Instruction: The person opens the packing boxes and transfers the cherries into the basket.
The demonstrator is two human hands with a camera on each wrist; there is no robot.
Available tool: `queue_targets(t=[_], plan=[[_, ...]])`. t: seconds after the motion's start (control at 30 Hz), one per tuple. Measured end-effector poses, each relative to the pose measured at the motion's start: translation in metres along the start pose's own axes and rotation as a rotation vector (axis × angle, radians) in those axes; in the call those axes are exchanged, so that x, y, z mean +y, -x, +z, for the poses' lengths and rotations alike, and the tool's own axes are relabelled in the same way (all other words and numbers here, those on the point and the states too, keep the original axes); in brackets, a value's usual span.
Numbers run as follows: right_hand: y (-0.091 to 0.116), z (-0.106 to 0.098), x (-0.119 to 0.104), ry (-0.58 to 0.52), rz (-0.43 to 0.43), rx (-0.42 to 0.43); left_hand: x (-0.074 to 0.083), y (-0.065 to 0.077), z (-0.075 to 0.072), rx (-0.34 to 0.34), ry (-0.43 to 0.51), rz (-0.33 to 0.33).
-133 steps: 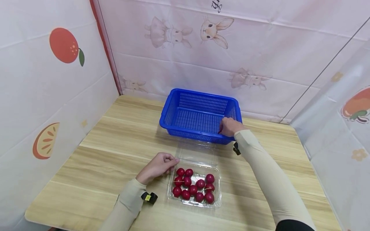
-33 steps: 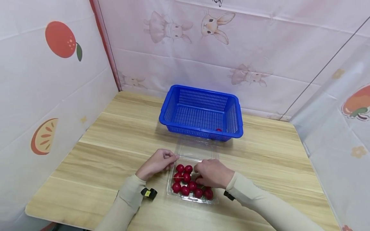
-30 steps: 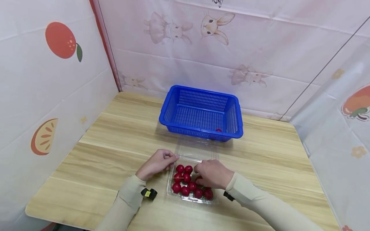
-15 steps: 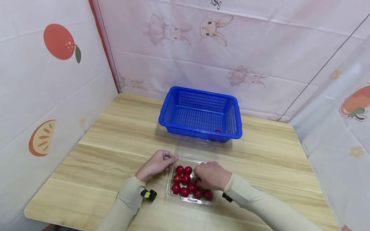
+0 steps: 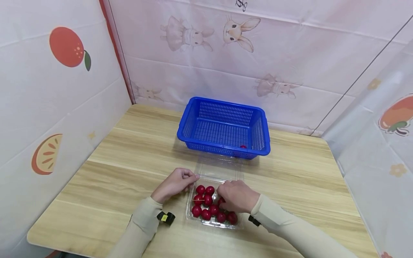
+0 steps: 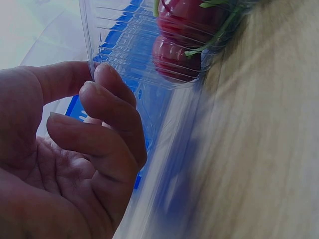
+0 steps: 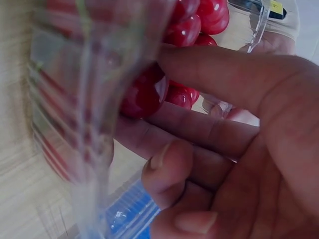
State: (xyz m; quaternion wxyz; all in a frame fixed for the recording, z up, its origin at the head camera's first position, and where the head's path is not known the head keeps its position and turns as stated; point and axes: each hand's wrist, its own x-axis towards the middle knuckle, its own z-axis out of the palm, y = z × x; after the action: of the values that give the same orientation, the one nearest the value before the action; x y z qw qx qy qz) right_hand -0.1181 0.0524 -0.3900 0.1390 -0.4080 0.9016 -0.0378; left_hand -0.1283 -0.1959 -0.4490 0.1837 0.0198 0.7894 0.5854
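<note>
A clear plastic clamshell box [image 5: 211, 223] stands near the table's front, holding several red cherries [image 5: 208, 200], some with stems. My left hand [image 5: 175, 183] pinches the rim at the box's far left corner between thumb and index finger; the left wrist view shows the thin edge between them. My right hand [image 5: 239, 197] reaches down into the box's right side. In the right wrist view, its thumb and fingers close around one dark red cherry [image 7: 144, 93], while its ring and little fingers curl loosely. From the head view, the back of that hand covers the held cherry.
Behind the box, a blue perforated basket [image 5: 222, 146] has one cherry [image 5: 243, 146] at its near right corner. The box's transparent lid [image 5: 219, 170] lies folded back toward the basket. Printed fabric walls [image 5: 206, 79] border the wooden table [image 5: 129, 172].
My right hand has left the basket, where a cherry now lies, and come back to the box. Over the last second it shifts only slightly around a cherry. The left hand stays at the rim.
</note>
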Motion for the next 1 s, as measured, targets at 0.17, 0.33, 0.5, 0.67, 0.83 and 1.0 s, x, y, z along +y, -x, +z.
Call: queue_targets(t=[0.17,0.33,0.5,0.67,0.83,1.0], plan=[[0.000,-0.001,0.002,0.003,-0.004,0.013,0.001,0.001,0.000,-0.002,0.001,0.004],[0.003,-0.005,0.003,-0.031,-0.008,0.018,0.001,0.001,-0.001,-0.002,-0.003,0.003],[0.006,-0.013,0.005,-0.049,-0.014,0.043,0.001,0.001,-0.001,-0.003,-0.002,0.001],[0.009,-0.022,0.007,-0.054,-0.023,0.055,0.001,0.002,-0.001,-0.005,-0.004,0.002],[0.009,-0.029,0.010,-0.052,-0.017,0.054,0.001,0.001,-0.002,-0.009,-0.007,-0.001],[0.011,-0.038,0.015,-0.058,-0.011,0.078,0.000,0.001,-0.002,-0.006,-0.012,0.003]])
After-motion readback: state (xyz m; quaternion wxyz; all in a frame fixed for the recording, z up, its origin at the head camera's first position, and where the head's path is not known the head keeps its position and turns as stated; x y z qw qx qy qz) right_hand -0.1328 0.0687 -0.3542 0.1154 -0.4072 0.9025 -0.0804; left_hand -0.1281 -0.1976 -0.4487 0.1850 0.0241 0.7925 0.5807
